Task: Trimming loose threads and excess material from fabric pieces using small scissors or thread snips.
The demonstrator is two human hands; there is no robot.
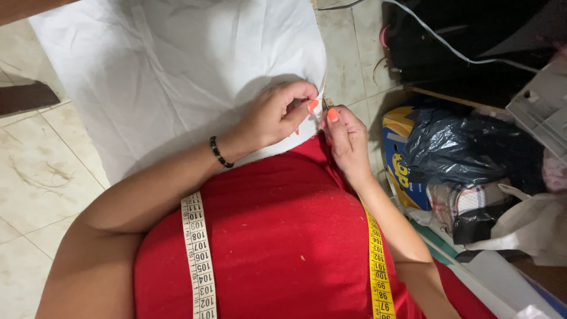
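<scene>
Lying at the right edge of the view, a cardboard box (pixel 400 159) printed in blue and yellow stands on the floor with a crumpled black plastic bag (pixel 466 147) bulging out of its top, and just below that sit a pale bag (pixel 531 221) and a small checked bundle (pixel 472 198). Above them a dark mass of cloth (pixel 466 41) is crossed by a thin white cord (pixel 449 50), and a grey plastic tray (pixel 543 103) juts in from the right. A large sheet of white fabric (pixel 177 71) is spread flat over the beige floor tiles (pixel 35 171), lightly creased, its right edge frayed and its near right corner drawn up toward the person's red top (pixel 283 236). Both hands meet at that corner. The left hand (pixel 274 112), with a dark beaded bracelet (pixel 220 152) on its wrist, has thumb and curled fingers pressed together on the cloth's edge. The right hand (pixel 347 142), nails painted orange, pinches the same edge just beside it, fingertips nearly touching those of the left. Whether anything small is held between the fingers cannot be told. A measuring tape (pixel 198 260) hangs round the neck, white on the left, yellow on the right.
</scene>
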